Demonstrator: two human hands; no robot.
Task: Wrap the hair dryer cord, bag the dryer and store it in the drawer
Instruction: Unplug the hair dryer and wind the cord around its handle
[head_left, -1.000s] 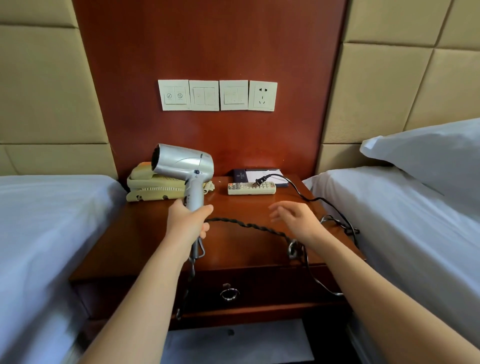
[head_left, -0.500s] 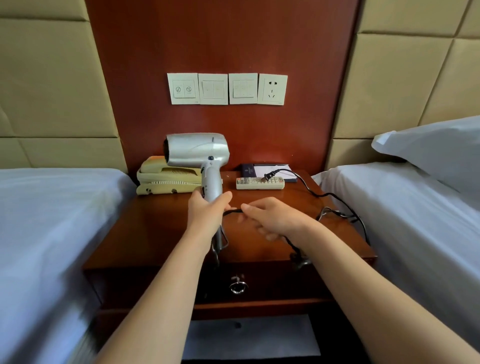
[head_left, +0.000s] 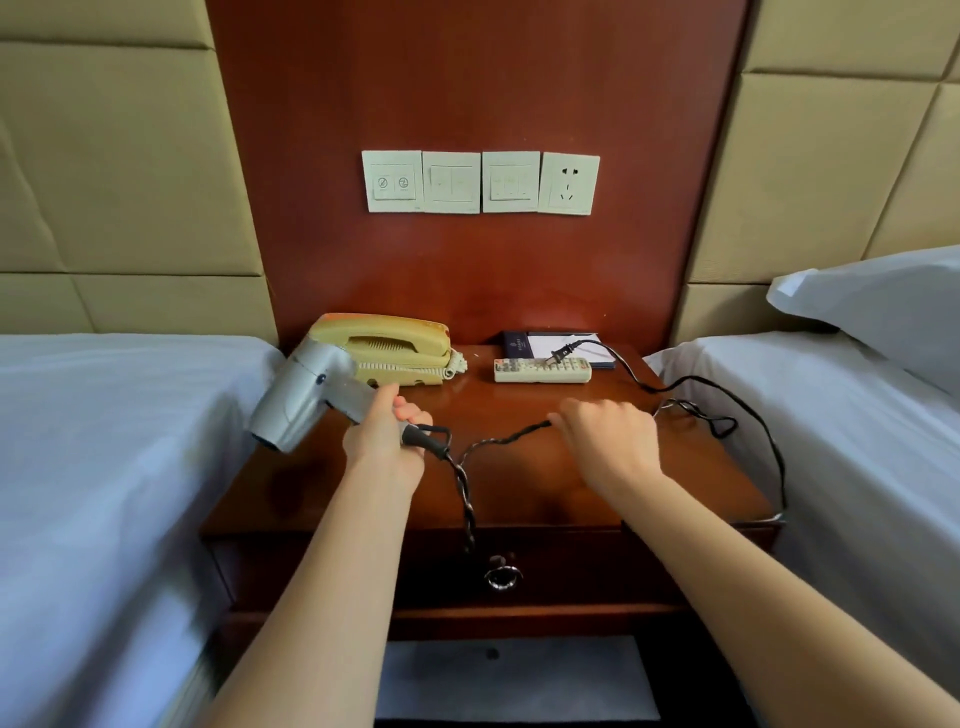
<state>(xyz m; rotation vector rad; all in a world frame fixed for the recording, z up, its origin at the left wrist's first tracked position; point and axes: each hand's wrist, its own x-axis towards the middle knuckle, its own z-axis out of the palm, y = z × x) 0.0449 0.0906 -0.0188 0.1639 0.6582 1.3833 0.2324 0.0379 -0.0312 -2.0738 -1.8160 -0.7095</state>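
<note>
Over the left side of the nightstand (head_left: 519, 467), the silver hair dryer (head_left: 306, 400) now lies tipped toward the left bed (head_left: 104, 441), nozzle pointing down and left; half a second ago it stood upright by its handle in front of the cream telephone (head_left: 384, 348). I judge this tilt as the start of a winding turn, so the cord wrapping has only just begun, with bagging and the drawer (head_left: 498, 571) yet to come.

The left hand (head_left: 387, 441) is closed in a fist around the dryer's handle, near the black strain relief where the cord (head_left: 467, 488) leaves it. From there the twisted cord droops in a loop over the front edge of the nightstand, just above the drawer's ring pull, then climbs back to the right hand (head_left: 605, 441).

That hand, which was close beside the left one a moment earlier, has moved apart to the right, drawing out a length of cord. Its fingers are curled down and seem to pinch the cord at their tips, though the grip itself is hidden under the hand.

Farther right the cord trails off in slack loops near the right bed (head_left: 831, 441), then runs back to the plug (head_left: 562, 355), which rests unplugged on the remote control (head_left: 540, 371) beside a notepad (head_left: 558, 345).
</note>
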